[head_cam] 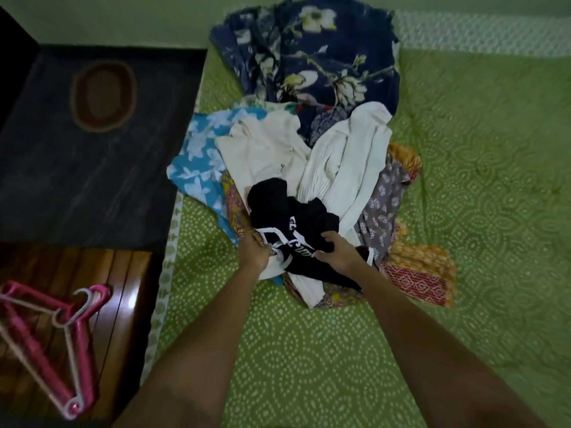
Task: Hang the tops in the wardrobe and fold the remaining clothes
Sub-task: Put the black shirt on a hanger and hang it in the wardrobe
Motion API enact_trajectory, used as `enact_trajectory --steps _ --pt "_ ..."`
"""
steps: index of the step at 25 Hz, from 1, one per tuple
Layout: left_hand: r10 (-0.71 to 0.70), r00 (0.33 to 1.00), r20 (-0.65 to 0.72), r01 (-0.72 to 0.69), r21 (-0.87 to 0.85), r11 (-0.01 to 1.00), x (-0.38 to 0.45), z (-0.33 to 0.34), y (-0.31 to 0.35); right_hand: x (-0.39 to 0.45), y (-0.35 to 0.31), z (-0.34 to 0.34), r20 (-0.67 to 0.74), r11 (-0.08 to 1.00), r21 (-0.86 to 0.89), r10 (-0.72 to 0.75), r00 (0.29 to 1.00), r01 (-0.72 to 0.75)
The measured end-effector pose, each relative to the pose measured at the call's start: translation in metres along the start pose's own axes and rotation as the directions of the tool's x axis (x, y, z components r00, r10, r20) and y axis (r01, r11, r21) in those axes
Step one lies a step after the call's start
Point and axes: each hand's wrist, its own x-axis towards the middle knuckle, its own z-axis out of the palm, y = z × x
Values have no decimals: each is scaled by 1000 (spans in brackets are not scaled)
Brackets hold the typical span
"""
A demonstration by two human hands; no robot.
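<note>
Black cloth with white lettering, a top (296, 230), lies on the near side of the clothes pile (309, 156) at the bed's (463, 180) left edge. We note both hands on it: our left hand (255, 250) pinches its left hem, fingers curled; our right hand (335, 247) grips a bunched fold, fingers closed round the fabric. Cream garments (340, 162) lie just behind it. Pink hangers (52, 338) rest on the wooden stand (123, 288) beside the bed.

Black top (293, 217); green dotted bedsheet (309, 350)
</note>
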Motion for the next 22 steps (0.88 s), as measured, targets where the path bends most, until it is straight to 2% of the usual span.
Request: enact_trajectory --steps 2,4,7,10,13,16,19,22 --pt "47 997 -62 -46 11 999 32 7 -4 14 9 5 -20 1000 -26 -15 1000 15" --pt "22 995 -101 -18 42 999 53 11 1 25 13 1 -54 1000 -13 -20 998 20" --pt "36 990 -139 -21 106 994 47 7 21 33 10 -11 -100 1000 -6 -19 995 19" --pt "130 989 -75 -140 -159 977 20 -2 32 25 -13 -18 -168 981 -162 -133 977 106" --pt "225 974 4 -212 -320 924 -12 -23 63 -4 -64 -32 -173 913 -203 -388 905 353" --pt "336 941 34 -307 -333 892 -59 -45 121 -37 -119 -51 -51 811 -284 -546 836 512" --pt "473 881 26 -454 -238 859 -110 -67 171 -80 -167 -73 -109 793 -353 -562 820 497" --pt "572 818 55 -538 -276 796 -163 -91 207 -133 -210 -102 -265 821 -275 -566 781 501"
